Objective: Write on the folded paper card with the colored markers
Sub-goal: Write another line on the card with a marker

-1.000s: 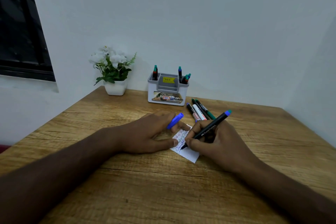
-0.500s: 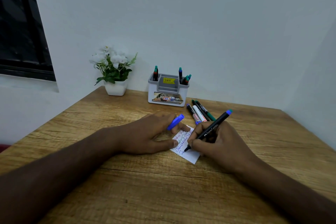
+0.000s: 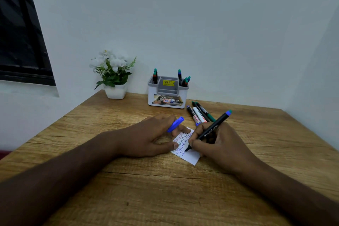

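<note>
Mid-worktop, the right hand (image 3: pixel 220 145) grips a black marker (image 3: pixel 211 130), tip on the folded paper card (image 3: pixel 190 158); the left hand (image 3: pixel 152 137) pins the card's left edge, clasping a blue cap (image 3: pixel 175 124) between its fingers. Fresh ink could smear under either hand, or the card skid. Spare markers (image 3: pixel 199 114) lie beyond, before a holder (image 3: pixel 167 93) near the far edge.

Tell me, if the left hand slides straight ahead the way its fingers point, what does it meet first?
Probably the loose markers lying beyond the card; the left hand points that way, though depth is uncertain.
</note>
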Demonstrator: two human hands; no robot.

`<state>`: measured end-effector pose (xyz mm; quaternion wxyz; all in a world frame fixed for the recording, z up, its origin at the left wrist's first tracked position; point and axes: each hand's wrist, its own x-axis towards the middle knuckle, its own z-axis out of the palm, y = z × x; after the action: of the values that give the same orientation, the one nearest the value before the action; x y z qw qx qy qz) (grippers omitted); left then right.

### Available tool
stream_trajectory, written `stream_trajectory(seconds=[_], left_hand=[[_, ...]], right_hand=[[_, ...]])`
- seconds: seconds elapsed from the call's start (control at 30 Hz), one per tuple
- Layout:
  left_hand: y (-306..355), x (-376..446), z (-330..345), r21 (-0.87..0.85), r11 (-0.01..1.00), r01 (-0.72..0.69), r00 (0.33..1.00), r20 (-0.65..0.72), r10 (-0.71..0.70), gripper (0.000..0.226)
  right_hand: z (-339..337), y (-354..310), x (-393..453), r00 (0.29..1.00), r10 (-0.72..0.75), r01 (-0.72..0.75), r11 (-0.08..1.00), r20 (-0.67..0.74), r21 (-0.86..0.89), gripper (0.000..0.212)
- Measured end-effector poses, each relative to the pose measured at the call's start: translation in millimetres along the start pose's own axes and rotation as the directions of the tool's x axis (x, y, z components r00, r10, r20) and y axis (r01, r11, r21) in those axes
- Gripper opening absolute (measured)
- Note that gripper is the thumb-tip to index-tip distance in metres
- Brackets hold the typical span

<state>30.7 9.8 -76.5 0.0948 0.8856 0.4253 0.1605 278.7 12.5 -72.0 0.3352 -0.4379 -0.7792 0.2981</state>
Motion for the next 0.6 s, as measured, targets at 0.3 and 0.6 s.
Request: stream_trajectory(seconds=[0.3, 0.6], left_hand=[[3.1, -0.8, -1.6, -0.029, 0.999, -0.014, 1.000, -0.014, 0.013, 0.019], [8.5, -1.3, -2.6, -0.021, 1.000, 0.022, 1.000, -0.001, -0.022, 0.016]], right_hand=[[0.6, 1.1, 1.4, 0.999, 0.034, -0.034, 0.999, -0.021, 0.008, 0.005], [-0.5, 1.0, 0.2, 0.999, 0.029, -0.030, 1.000, -0.043, -0.010, 0.006]])
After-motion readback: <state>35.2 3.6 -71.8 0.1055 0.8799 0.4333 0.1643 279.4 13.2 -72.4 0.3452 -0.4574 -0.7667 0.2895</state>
